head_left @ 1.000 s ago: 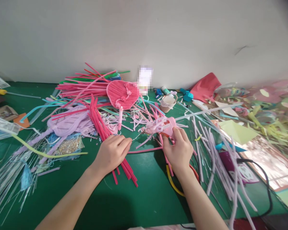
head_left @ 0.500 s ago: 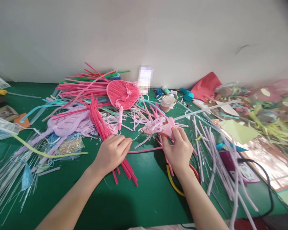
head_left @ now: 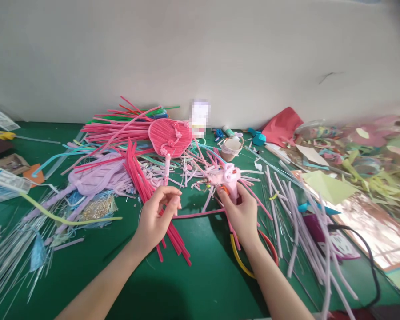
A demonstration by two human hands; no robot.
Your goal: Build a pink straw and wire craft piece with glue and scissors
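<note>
In my right hand (head_left: 242,213) is a pink hot glue gun (head_left: 232,178) with an orange trigger, its nozzle end towards the left among pipe cleaner scraps. My left hand (head_left: 160,213) is closed in a pinch, thumb against fingertips, on a thin pale strand (head_left: 181,183) too fine to identify. Beneath that hand lies a bundle of red pipe cleaners (head_left: 178,242). Just beyond it, a round red fan made of pipe cleaners (head_left: 169,138), trimmed with small pink flowers, lies with its pink handle (head_left: 167,170) pointing towards me.
A lilac pipe cleaner fan (head_left: 93,175) lies left, near bare wires (head_left: 6,262). Lilac pipe cleaners (head_left: 295,222) and a purple power socket (head_left: 340,244) with a black cable lie right. A paper cup (head_left: 231,149) and a red cloth-like sheet (head_left: 283,126) stand near the wall.
My right hand has turned the glue gun, so the rod at its back no longer shows pointing right. My left hand has rotated and lifted slightly, its thumb and fingertips now visible.
</note>
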